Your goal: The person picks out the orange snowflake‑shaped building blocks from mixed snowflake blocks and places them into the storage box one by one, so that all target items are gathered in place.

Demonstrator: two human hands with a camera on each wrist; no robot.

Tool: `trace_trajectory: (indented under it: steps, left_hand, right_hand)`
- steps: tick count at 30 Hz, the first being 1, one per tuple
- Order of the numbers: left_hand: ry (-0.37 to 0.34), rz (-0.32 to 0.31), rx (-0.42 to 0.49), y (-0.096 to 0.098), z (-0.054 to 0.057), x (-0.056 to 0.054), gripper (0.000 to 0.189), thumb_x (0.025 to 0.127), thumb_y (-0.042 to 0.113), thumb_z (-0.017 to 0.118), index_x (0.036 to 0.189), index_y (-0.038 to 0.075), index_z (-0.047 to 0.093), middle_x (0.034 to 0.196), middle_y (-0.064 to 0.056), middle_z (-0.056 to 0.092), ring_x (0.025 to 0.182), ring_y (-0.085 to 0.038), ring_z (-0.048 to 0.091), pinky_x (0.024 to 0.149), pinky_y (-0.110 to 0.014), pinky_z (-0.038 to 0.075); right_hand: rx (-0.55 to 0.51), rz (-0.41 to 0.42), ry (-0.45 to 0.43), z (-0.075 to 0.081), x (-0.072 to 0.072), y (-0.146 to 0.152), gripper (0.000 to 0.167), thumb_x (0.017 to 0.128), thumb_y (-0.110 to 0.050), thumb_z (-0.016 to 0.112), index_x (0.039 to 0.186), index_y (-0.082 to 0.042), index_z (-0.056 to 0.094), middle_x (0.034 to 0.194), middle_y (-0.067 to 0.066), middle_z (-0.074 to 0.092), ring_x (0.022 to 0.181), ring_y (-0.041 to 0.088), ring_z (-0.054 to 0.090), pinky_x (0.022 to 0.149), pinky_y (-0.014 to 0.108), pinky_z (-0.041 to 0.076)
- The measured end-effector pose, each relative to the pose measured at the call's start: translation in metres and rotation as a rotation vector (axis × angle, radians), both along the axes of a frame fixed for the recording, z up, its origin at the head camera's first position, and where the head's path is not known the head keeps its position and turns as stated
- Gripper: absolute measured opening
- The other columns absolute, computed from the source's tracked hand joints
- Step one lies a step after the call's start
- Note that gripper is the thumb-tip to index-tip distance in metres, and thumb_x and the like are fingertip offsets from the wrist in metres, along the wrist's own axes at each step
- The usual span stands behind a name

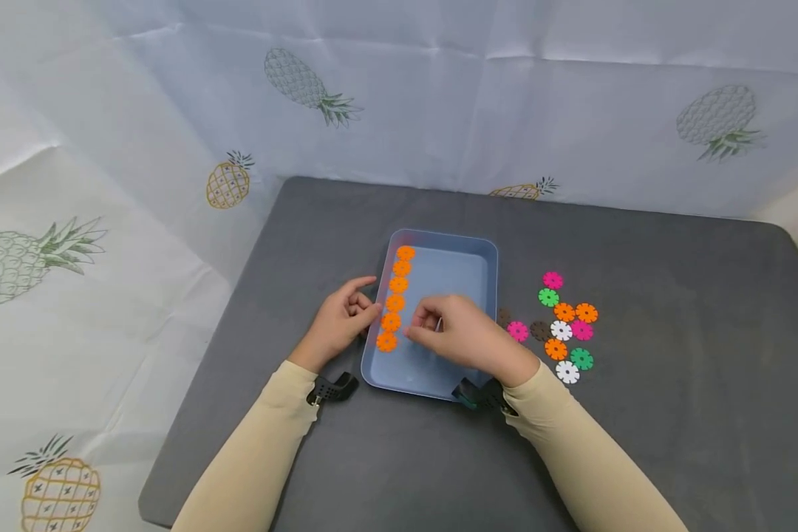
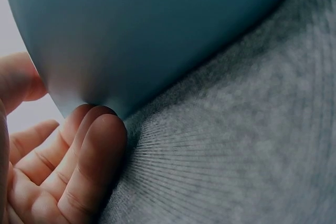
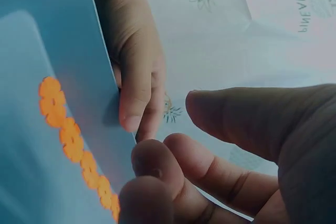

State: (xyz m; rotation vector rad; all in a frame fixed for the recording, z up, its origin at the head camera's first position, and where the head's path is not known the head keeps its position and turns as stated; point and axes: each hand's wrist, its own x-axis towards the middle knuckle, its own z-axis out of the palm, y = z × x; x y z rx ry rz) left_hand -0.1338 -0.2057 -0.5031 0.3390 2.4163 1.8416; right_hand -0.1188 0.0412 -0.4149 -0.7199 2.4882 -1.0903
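Observation:
A blue tray (image 1: 452,258) lies on the dark table, with several orange notched plastic discs (image 1: 395,303) in a column along its left side. My left hand (image 1: 338,323) grips the tray's left wall. In the left wrist view, the thumb of that hand (image 2: 63,166) is over the rim and the fingers press the outside. Above the tray, just right of the lowest discs, hovers my right hand (image 1: 462,334). Its fingers (image 3: 194,156) are loosely curled, the thumb stands apart from them, and I see nothing between them.
Right of the tray lies a loose group of notched discs: pink (image 1: 553,280), light green (image 1: 548,297), orange (image 1: 586,312), white (image 1: 567,372), dark green (image 1: 581,359) and brown (image 1: 539,330). A pineapple-print cloth (image 1: 399,111) hangs behind the grey table (image 1: 672,355).

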Motion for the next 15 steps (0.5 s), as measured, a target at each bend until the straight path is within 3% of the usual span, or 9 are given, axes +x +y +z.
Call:
trace_trajectory:
  steps: [8,15]
  left_hand:
    - [-0.007,0.012,-0.012,-0.002,-0.003,0.003,0.053,0.101,0.011,0.070,0.150,0.001,0.052,0.092,-0.016,0.067,0.062,-0.015,0.056,0.059,-0.025,0.050]
    - [-0.004,0.002,-0.004,-0.002,-0.001,0.002,0.055,0.102,0.012,0.069,0.152,0.001,0.050,0.091,-0.013,0.067,0.063,-0.018,0.058,0.062,-0.027,0.052]
  right_hand:
    - [0.029,-0.035,-0.004,-0.004,0.016,0.017,0.017,0.098,-0.027,0.077,0.086,-0.019,0.069,0.075,-0.005,0.061,0.058,0.016,0.052,0.055,0.031,0.047]
    - [0.036,-0.115,0.001,-0.008,0.026,0.042,0.017,0.097,-0.025,0.077,0.084,-0.019,0.068,0.073,-0.004,0.060,0.057,0.016,0.051,0.054,0.029,0.045]
